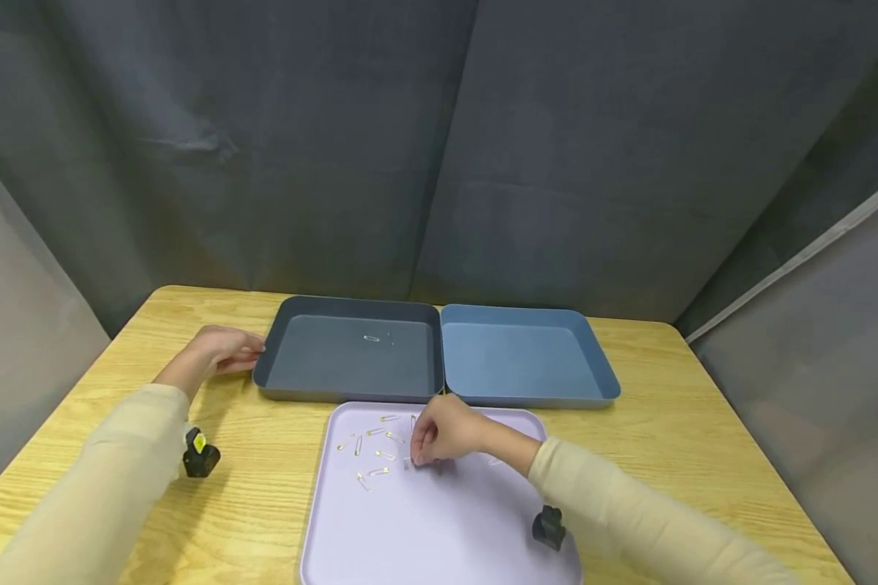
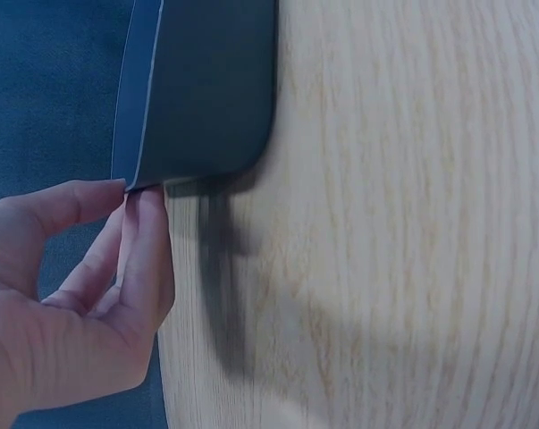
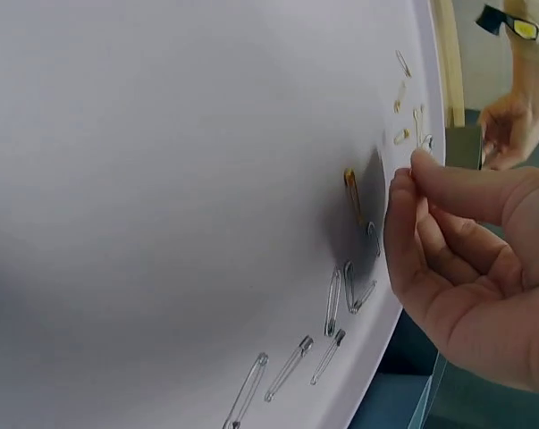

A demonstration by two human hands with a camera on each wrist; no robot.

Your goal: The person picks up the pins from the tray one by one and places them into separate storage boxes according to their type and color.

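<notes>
- The counter (image 1: pixel 117 357) is pale wood with a wavy grain and rounded corners; its near edge is cut off by my sleeves and the frame.
- The lilac tray (image 1: pixel 424 520) at 6 o'clock is smooth, matte and round-cornered; its near edge runs out of the head view.
- The dark grey tray (image 1: pixel 351 357) at 11 o'clock is a shallow, thin-walled matte rectangle with one small pin on its floor; the left wrist view shows only one corner of it.
- The blue tray (image 1: pixel 527 353) at 1 o'clock touches it side by side, same shape.
- My left hand (image 1: pixel 215 351) is at the grey tray's left rim: thumb and fingertips (image 2: pixel 139 223) pinch the thin rim at the corner.
- My right hand (image 1: pixel 442 431) hovers over the lilac tray's far half, thumb and fingertips (image 3: pixel 403 192) pressed together in a pinch; whether a pin sits in that grip I cannot tell, it is too small and hidden.
- The safety pins (image 1: pixel 373 443), thin wire, some gold and some silver, lie scattered flat at 9 o'clock of my right hand; others under it are partly hidden.
</notes>
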